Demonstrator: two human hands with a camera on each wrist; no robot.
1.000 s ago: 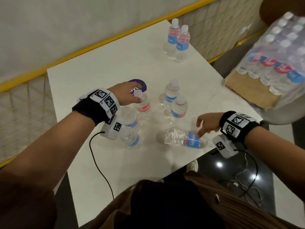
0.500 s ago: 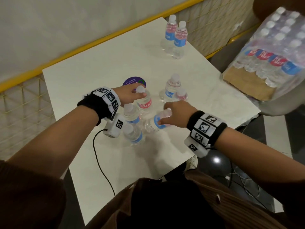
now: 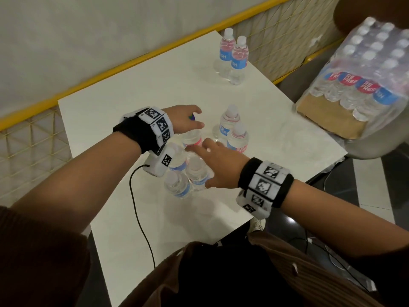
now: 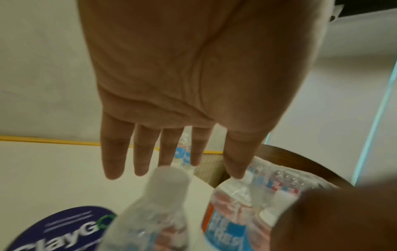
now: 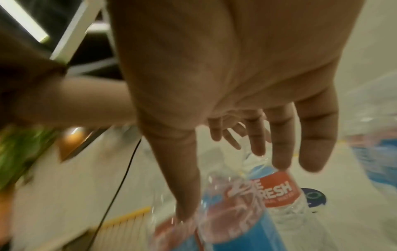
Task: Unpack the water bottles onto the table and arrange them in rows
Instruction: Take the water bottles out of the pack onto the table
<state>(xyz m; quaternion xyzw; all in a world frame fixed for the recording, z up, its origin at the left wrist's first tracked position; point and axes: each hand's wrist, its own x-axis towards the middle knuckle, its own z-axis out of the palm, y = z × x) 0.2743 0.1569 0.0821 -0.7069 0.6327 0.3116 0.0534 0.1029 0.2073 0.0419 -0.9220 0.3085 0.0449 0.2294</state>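
Small clear water bottles with blue and red labels stand on the white table [image 3: 276, 138]. A tight group stands between my hands; its nearest bottle [image 3: 177, 186] is uncovered. My right hand [image 3: 197, 167] hovers over the group's right bottle [image 3: 198, 173] with spread, straight fingers, the thumb along its side [image 5: 232, 186]. Straight fingers of my left hand [image 3: 200, 118] reach over the far bottle [image 3: 192, 138], whose cap [image 4: 167, 180] sits just below the fingertips. Neither hand grips anything.
One pair of bottles [image 3: 232, 131] stands just right of the group; another pair [image 3: 234, 58] stands at the far corner. A shrink-wrapped pack of bottles [image 3: 365, 80] lies on a seat beyond the table's right edge. A black cable [image 3: 137, 213] crosses the near table.
My right hand picked up the bottle lying near the front edge, stood it in the group and opened over it. My left hand let go of the far bottle's cap.
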